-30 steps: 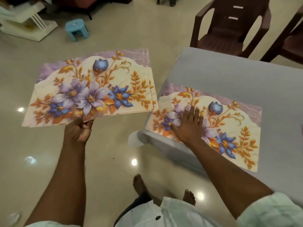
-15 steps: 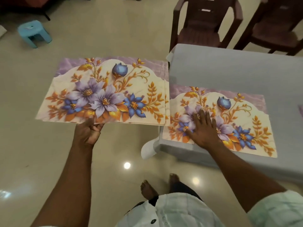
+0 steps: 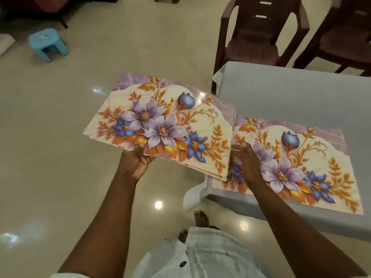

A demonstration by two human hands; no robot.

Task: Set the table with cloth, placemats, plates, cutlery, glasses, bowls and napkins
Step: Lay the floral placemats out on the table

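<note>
The placemat step is in hand: 1 floral placemat (image 3: pixel 297 163) is lying flat on the grey tablecloth (image 3: pixel 291 93) at the table's near-left corner, its long axis running left to right along the near edge, its purple arched top pointing away from the person. The left hand (image 3: pixel 134 163) is gripping the near edge of a stack of placemats (image 3: pixel 160 125), holding it out over the floor, just overlapping the laid mat's left end and facing the same way. The right hand (image 3: pixel 248 159) is resting fingers straight on the laid mat's left part, beside the stack. I judge that the next move calls for peeling 1 mat off the stack and laying it at another seat
</note>
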